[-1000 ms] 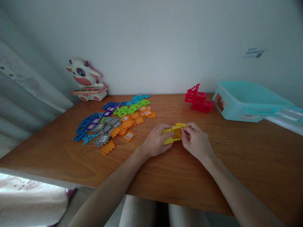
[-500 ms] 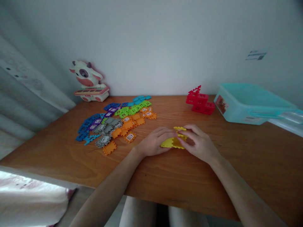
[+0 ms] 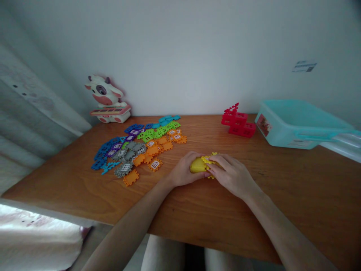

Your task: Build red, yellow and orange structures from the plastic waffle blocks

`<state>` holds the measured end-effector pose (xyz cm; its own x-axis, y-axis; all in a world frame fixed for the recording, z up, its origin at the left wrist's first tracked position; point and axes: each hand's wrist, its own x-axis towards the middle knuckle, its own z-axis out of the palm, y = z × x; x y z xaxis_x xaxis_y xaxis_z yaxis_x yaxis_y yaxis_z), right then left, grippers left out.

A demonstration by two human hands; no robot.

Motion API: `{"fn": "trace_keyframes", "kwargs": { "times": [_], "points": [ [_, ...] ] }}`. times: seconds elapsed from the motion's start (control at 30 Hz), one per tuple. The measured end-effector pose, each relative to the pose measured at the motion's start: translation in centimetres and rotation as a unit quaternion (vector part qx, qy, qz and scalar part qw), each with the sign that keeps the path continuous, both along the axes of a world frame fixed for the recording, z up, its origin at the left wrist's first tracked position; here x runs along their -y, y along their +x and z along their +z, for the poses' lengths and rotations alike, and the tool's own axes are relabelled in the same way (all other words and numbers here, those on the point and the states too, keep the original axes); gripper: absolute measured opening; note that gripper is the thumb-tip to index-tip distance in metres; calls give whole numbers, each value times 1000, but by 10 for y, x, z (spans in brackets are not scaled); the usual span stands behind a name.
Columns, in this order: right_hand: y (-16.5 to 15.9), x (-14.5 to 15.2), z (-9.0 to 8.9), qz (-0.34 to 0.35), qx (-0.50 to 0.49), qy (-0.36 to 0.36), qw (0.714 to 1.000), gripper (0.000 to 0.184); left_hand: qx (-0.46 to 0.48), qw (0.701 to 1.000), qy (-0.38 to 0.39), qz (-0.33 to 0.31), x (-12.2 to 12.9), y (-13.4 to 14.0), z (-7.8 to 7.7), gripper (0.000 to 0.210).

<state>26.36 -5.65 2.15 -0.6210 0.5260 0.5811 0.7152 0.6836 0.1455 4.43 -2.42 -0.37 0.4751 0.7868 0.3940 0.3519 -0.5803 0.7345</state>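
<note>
Between my two hands, low over the front middle of the table, is a cluster of yellow interlocking building tiles (image 3: 198, 165) with toothed edges. My left hand (image 3: 184, 171) grips its left side, thumb along the near side and fingers on the far side. On the right, my right hand (image 3: 232, 174) closes its fingers over another toothed yellow tile (image 3: 208, 160) against the cluster. My right fingers cover part of the yellow pieces, so how they join cannot be made out.
Blue, purple, grey, green and orange tiles (image 3: 153, 149) lie spread left of my hands. A red block structure (image 3: 239, 124) stands at the back right, beside a turquoise plastic bin (image 3: 290, 141). A cow-shaped toy keyboard (image 3: 111, 111) sits at the back left, near a curtain (image 3: 34, 105).
My right hand has lowered and pressed its yellow tile against the cluster. The cluster has turned in my left hand, now showing a smooth yellow face.
</note>
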Motion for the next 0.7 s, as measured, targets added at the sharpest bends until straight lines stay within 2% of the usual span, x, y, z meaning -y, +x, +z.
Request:
{"fn": "trace_keyframes", "kwargs": {
  "times": [0.17, 0.47, 0.7],
  "points": [
    [0, -1, -4, -11, -11, 59, 998, 21, 5, 1000, 10, -6, -2, 2, -3, 55],
    [-3, 1, 0, -34, -26, 61, 997, 28, 20, 1000, 4, 17, -1, 4, -3, 54],
    [-6, 3, -4, -46, -60, 40, 996, 27, 39, 999, -3, 23, -1, 4, -4, 56]
  ]
}}
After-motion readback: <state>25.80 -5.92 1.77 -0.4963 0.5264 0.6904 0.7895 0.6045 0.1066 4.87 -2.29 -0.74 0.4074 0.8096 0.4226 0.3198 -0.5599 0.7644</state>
